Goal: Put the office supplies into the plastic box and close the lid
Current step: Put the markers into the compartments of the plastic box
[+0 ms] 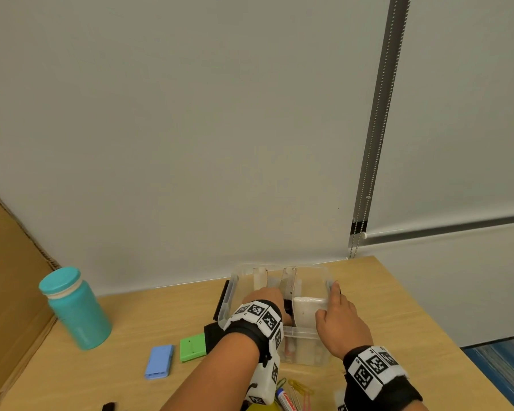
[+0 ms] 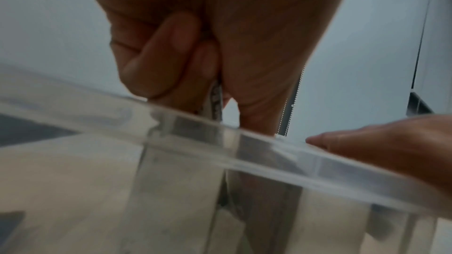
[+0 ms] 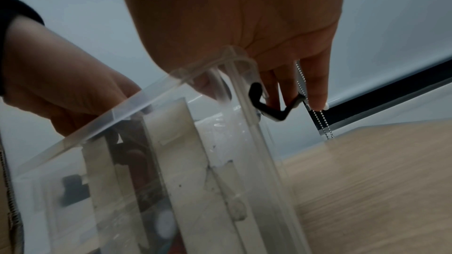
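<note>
The clear plastic box (image 1: pixel 235 292) stands open in the middle of the wooden table. My left hand (image 1: pixel 266 293) reaches down inside it. In the left wrist view its thumb and curled fingers (image 2: pixel 168 55) pinch a thin clear ruler (image 2: pixel 216 98). That ruler (image 1: pixel 290 280) stands tilted in the box beside a white pad (image 1: pixel 307 310). My right hand (image 1: pixel 336 310) holds the box's right wall (image 3: pixel 247 92), thumb inside and fingers outside by the black latch (image 3: pixel 269 110). No lid can be made out.
Left of the box lie a green block (image 1: pixel 192 347) and a blue block (image 1: pixel 159 361); a teal bottle (image 1: pixel 77 310) stands further left by cardboard (image 1: pixel 9 277). Paper clips and rubber bands (image 1: pixel 300 387) and a marker (image 1: pixel 285 400) lie in front. The table's edge (image 1: pixel 445 330) runs down the right.
</note>
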Available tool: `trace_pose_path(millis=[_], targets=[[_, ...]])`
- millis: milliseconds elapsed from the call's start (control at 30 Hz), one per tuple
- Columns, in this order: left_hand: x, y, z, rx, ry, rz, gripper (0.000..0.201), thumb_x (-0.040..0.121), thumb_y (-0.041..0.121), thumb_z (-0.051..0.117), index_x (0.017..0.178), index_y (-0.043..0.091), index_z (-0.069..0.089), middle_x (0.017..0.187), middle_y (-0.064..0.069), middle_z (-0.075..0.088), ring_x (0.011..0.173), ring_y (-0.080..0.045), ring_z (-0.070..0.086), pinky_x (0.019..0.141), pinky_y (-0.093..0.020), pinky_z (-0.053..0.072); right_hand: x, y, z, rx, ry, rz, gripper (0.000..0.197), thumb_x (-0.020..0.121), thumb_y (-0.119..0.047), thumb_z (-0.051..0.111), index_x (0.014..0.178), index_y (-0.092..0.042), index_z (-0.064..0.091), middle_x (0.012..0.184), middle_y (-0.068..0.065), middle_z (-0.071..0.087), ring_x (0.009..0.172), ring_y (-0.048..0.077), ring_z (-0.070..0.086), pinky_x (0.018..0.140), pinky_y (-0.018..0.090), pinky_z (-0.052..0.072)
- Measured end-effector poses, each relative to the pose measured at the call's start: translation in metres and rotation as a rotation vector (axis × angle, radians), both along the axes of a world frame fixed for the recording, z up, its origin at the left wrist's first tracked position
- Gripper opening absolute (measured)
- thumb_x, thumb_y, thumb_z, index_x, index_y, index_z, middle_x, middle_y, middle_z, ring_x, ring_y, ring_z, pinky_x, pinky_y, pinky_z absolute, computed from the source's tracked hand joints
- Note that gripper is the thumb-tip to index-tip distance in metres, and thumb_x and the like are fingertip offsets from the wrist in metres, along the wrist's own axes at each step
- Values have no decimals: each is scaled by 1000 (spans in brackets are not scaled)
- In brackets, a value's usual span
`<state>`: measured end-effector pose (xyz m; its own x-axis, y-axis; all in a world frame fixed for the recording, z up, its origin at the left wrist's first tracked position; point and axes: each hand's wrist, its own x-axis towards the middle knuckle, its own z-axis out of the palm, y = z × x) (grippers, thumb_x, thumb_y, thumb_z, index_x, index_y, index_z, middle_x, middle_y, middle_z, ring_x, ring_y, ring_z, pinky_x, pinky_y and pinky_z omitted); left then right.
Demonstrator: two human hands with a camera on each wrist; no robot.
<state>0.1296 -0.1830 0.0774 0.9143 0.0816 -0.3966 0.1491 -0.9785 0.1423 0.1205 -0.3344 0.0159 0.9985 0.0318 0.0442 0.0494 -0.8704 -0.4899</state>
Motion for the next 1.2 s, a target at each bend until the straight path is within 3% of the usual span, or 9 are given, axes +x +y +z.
trace_pose_path(millis=[167, 333, 500, 633, 767, 900, 967, 1067, 1200], targets=[[6, 4, 1, -37, -65, 60, 28, 95, 25, 48, 112, 8, 62, 108, -10, 66, 103, -27, 63, 90, -35, 52, -1, -1, 0, 2, -3, 0, 69, 97, -30, 31, 152, -12, -6, 157, 6, 20, 139, 20, 28, 102, 35, 40], [9, 11, 3, -96, -119, 79, 27, 95, 19, 43, 116, 10, 57, 111, -9, 66, 101, -25, 64, 88, -34, 52, 0, 0, -1, 11, -12, -5, 70, 97, -31, 32, 152, -13, -6, 155, 5, 23, 137, 20, 30, 100, 34, 42], [6, 3, 2, 25, -81, -14, 38, 94, 10, 47, 131, 7, 50, 129, -14, 58, 116, -28, 58, 96, -35, 47, -1, 0, 1, 8, -9, -4, 70, 97, -31, 32, 152, -12, -7, 154, 5, 24, 137, 20, 30, 99, 33, 43], [-6, -8, 6, 45, -134, -56, 29, 94, 9, 45, 119, 2, 58, 123, -14, 61, 113, -30, 59, 95, -36, 48, -2, 0, 3, -4, 11, -9, 70, 96, -30, 32, 152, -12, -6, 154, 6, 25, 137, 21, 30, 99, 35, 42], [-29, 3, 17, 12, -306, -114, 25, 94, 10, 42, 114, 8, 57, 110, -9, 65, 101, -27, 61, 88, -36, 51, -3, 1, 7, -18, 43, -1, 69, 96, -29, 32, 152, -11, -5, 155, 7, 23, 138, 22, 29, 100, 37, 40], [-63, 39, 18, -91, -555, -135, 30, 97, 19, 38, 124, 22, 53, 120, 3, 56, 108, -18, 54, 87, -35, 50, -4, 1, 10, -16, 72, 3, 68, 96, -28, 32, 152, -12, -4, 155, 7, 24, 138, 24, 29, 100, 38, 40], [-82, 59, 13, -120, -608, -110, 27, 98, 22, 38, 119, 25, 55, 120, 9, 54, 108, -13, 52, 84, -31, 50, -4, 0, 9, -19, 82, -3, 68, 96, -28, 32, 152, -12, -3, 154, 8, 25, 137, 25, 29, 100, 39, 39], [-109, 86, -1, -112, -587, -90, 21, 97, 24, 39, 107, 25, 57, 108, 9, 55, 97, -11, 52, 77, -28, 48, -4, 0, 9, -30, 90, -6, 68, 95, -28, 32, 152, -11, -1, 152, 10, 29, 135, 27, 32, 98, 41, 39], [-131, 108, -34, -110, -416, -66, 22, 97, 24, 40, 107, 26, 59, 104, 7, 56, 96, -12, 51, 81, -26, 45, -8, -1, 8, -68, 33, -12, 66, 94, -28, 37, 151, -9, 10, 155, 12, 23, 137, 32, 29, 106, 44, 35]])
